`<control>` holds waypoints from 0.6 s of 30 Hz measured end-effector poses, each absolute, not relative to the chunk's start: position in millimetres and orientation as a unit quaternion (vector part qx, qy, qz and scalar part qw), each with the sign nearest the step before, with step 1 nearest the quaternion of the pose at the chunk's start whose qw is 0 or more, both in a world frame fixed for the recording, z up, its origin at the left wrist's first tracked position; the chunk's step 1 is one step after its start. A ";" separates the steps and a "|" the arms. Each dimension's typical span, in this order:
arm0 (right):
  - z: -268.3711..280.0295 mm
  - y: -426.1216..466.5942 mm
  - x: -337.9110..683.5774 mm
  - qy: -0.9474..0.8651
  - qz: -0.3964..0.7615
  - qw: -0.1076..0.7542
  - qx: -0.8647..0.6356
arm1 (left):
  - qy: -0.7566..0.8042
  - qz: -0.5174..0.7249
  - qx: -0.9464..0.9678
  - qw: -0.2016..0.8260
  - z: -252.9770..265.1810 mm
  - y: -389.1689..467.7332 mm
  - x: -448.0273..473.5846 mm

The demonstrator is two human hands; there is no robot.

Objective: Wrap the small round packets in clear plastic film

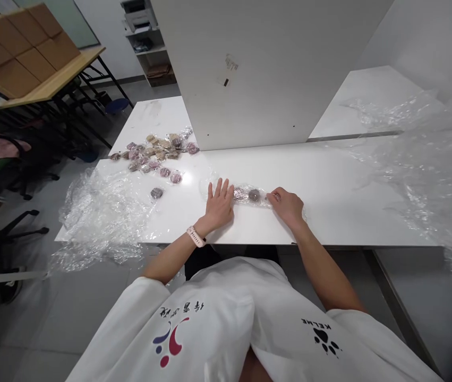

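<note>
In front of me a sheet of clear plastic film (pixel 244 201) lies on the white table, with a small dark round piece (pixel 254 195) on or inside it. My left hand (pixel 220 206) rests flat on the film's left part, fingers spread. At the right end, my right hand (pixel 288 207) is closed in a pinch on the film, its fingertips near the round piece. A single dark wrapped piece (pixel 156 193) lies apart to the left.
A pile of small plastic-wrapped pieces (pixel 154 151), pinkish, tan and dark, sits at the table's back left. Crumpled clear film (pixel 102 217) hangs over the left edge, and more film (pixel 420 154) lies at right. A white upright panel (pixel 265 69) stands behind the work area.
</note>
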State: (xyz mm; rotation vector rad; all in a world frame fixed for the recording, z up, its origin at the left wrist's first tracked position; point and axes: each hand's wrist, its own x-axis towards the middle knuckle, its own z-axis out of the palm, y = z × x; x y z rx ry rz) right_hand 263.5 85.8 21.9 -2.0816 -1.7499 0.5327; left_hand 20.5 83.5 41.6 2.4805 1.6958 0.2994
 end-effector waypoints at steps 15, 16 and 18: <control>21.4 36.4 248.7 -0.439 0.460 0.517 -0.573 | 0.401 0.423 0.258 0.771 69.3 62.0 81.6; 26.1 35.0 251.5 -0.410 0.529 0.523 -0.528 | 0.405 0.404 0.254 0.780 68.6 58.1 81.7; 36.1 27.8 256.0 -0.379 0.617 0.514 -0.460 | 0.414 0.377 0.250 0.790 65.1 53.1 80.1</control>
